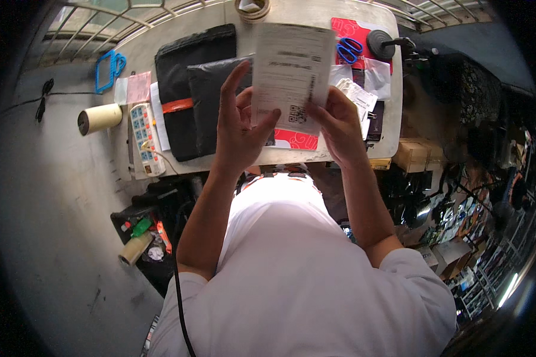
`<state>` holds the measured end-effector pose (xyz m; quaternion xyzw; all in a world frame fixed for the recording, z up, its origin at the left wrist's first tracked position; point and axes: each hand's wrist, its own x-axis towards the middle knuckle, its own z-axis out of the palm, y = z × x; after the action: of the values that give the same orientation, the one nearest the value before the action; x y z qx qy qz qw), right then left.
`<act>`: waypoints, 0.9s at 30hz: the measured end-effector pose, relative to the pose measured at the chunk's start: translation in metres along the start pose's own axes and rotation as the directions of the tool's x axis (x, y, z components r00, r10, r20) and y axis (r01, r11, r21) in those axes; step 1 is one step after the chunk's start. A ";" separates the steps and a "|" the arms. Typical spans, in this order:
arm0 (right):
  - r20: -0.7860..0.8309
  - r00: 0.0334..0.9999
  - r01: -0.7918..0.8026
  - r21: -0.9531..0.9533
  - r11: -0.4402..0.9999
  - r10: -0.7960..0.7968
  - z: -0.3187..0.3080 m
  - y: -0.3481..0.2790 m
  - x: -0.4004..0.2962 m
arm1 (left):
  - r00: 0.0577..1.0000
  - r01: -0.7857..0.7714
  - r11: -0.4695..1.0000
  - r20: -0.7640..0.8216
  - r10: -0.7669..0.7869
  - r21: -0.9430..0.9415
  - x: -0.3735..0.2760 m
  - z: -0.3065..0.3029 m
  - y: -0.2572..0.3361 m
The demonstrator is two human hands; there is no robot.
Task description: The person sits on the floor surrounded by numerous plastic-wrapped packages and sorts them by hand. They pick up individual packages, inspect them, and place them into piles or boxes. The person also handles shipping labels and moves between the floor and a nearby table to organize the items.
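Above the table I hold a white printed sheet (pixel 290 76), slightly blurred, with print and a square code. My right hand (pixel 343 125) pinches its lower right edge, thumb in front. At the lower left, the thumb of my left hand (pixel 241 125) lies over the sheet's face. Other left fingers reach behind its edge, and the index finger stands apart. Below and left of the sheet lies a dark plastic mailing bag (pixel 212 107) on a stack of black mailing bags (pixel 174 76). A red-and-white printed card (pixel 301 139) shows under the sheet's lower edge.
Right on the table (pixel 303 9) lie blue-handled scissors (pixel 349 50), clipped papers (pixel 359 100) and a round-based stand (pixel 381 43). Left are a power strip (pixel 146 138) and a cream roll (pixel 100 119). A bin (pixel 154 267) stands lower left; a cardboard box (pixel 413 154) sits right.
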<state>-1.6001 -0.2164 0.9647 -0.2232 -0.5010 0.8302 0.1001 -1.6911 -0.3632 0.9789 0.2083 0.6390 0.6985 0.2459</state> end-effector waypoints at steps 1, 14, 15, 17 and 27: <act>-0.023 1.000 0.007 0.031 0.999 -0.006 0.007 -0.009 -0.012 | 0.999 -0.029 0.999 -0.015 0.029 0.038 -0.004 -0.001 0.009; 0.220 0.973 -0.028 -0.195 0.980 0.072 0.020 -0.043 -0.079 | 0.945 -0.283 0.937 -0.109 0.310 0.204 -0.056 -0.006 0.062; 0.217 0.975 -0.017 -0.183 0.983 0.058 0.022 -0.042 -0.081 | 0.945 -0.275 0.941 -0.125 0.302 0.196 -0.059 -0.006 0.063; 0.210 0.977 0.004 -0.159 0.987 0.030 0.025 -0.041 -0.085 | 0.942 -0.285 0.941 -0.129 0.310 0.183 -0.063 -0.007 0.065; 0.230 0.973 0.071 -0.277 0.958 -0.005 0.032 -0.051 -0.089 | 0.952 -0.236 0.944 -0.143 0.272 0.229 -0.073 -0.008 0.054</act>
<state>-1.5402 -0.2521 1.0458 -0.1293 -0.6271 0.7677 0.0254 -1.6422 -0.4172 1.0340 0.2527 0.6955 0.6686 0.0741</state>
